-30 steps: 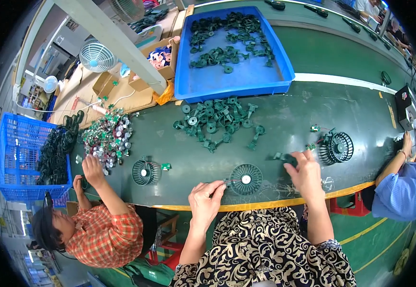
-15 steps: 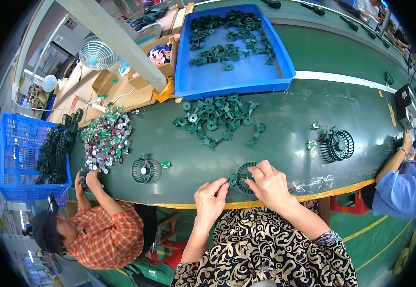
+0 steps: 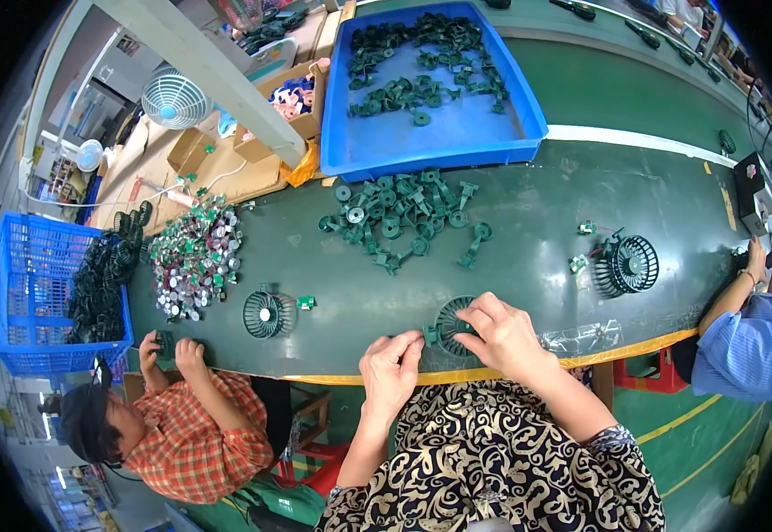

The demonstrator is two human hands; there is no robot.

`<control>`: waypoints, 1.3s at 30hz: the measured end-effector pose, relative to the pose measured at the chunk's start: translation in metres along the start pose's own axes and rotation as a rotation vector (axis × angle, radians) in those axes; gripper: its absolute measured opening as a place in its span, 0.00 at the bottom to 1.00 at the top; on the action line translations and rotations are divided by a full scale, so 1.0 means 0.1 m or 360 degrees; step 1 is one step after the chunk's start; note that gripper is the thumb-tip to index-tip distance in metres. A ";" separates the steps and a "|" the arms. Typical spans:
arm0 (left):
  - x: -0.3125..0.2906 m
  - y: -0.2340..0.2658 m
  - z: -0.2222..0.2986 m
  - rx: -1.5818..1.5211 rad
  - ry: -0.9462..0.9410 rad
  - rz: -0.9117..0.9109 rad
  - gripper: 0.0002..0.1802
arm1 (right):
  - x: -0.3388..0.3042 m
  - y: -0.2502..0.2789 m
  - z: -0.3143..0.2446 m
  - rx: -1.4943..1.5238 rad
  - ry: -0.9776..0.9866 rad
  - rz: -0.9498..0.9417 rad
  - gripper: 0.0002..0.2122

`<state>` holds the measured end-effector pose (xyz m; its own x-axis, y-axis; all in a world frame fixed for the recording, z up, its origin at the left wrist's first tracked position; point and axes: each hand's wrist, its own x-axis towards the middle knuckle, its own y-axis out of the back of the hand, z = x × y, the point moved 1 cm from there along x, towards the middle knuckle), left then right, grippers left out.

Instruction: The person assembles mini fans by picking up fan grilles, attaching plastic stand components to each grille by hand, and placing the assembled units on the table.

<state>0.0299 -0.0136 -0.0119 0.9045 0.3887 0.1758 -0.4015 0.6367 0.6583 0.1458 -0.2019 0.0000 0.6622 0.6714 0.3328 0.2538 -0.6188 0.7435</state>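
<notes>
A round dark green fan cage [image 3: 449, 326] lies on the table right in front of me. My right hand [image 3: 510, 344] reaches over its right half, with fingers bent and closed on the rim; the hand hides that side. At the left of the cage is a small block-like neck [image 3: 431, 335]. My left hand [image 3: 390, 366] is closed, thumb and forefinger pinched together beside this neck. Whatever lies between those fingertips is too small to make out. Beyond the cage is a heap of green stemmed parts with round discs [image 3: 403, 213].
A blue tray [image 3: 430, 161] of similar green parts stands behind the heap. To the left are a fan cage with a motor [image 3: 264, 316], a pile of small motors [image 3: 195, 257] and a blue crate [image 3: 27, 284]. Another cage [image 3: 634, 263] lies right. Co-workers sit at both sides.
My hands stay nearly where they were, at the fan cage. The co-worker at the left has lifted their hands slightly apart, holding a dark part. The view has shifted a little.
</notes>
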 end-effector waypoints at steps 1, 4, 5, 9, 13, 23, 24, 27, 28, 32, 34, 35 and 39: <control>0.01 0.00 0.01 -0.0003 0.0016 -0.0021 0.05 | 0.01 0.03 0.01 0.0018 0.0012 -0.0117 0.16; 0.02 0.02 0.02 0.0009 -0.0023 -0.0045 0.04 | 0.03 0.03 0.01 -0.0021 0.0043 -0.0261 0.16; 0.03 0.02 0.03 0.0010 -0.0018 -0.0046 0.04 | 0.03 0.03 0.00 -0.0082 0.0064 -0.0286 0.16; 0.06 0.03 0.06 0.0031 -0.0034 -0.0081 0.07 | 0.05 -0.01 -0.08 -0.0185 0.0004 -0.0341 0.13; 0.13 -0.01 0.16 0.0065 0.0062 -0.0101 0.13 | 0.09 -0.06 -0.11 -0.0425 -0.0082 -0.0489 0.16; 0.17 -0.30 0.10 0.0074 0.0088 -0.0076 0.31 | 0.05 -0.11 -0.07 -0.0390 -0.0173 -0.0424 0.15; 0.20 -0.36 0.12 0.0046 0.0061 -0.0056 0.30 | 0.03 -0.05 -0.07 -0.0284 -0.0158 -0.0332 0.16; 0.19 -0.30 0.12 -0.0013 0.0119 -0.0068 0.26 | -0.03 0.08 -0.18 -0.0047 -0.0084 -0.0277 0.19; 0.20 -0.27 0.09 -0.0054 0.0171 -0.0108 0.23 | -0.08 0.07 -0.16 -0.0032 0.0008 -0.0292 0.19; 0.25 -0.11 -0.22 -0.0554 0.0248 -0.0089 0.17 | -0.24 0.09 -0.10 -0.0095 0.0073 -0.0340 0.12; 0.36 0.06 -0.40 -0.0543 0.0208 0.0098 0.18 | -0.32 0.26 0.03 -0.0159 -0.0021 -0.0157 0.11; 0.42 0.18 -0.48 -0.0451 0.0160 0.0263 0.18 | -0.36 0.36 0.08 -0.0176 -0.0077 0.0006 0.10; 0.46 0.75 -0.94 0.0307 0.0180 0.0779 0.25 | -0.39 1.02 0.28 -0.0446 -0.0334 0.0722 0.13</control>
<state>0.0275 0.1145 -0.0227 0.5926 0.6854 0.4231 -0.7292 0.2334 0.6433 0.1657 -0.3019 0.0466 0.7943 0.2508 0.5534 -0.2662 -0.6750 0.6881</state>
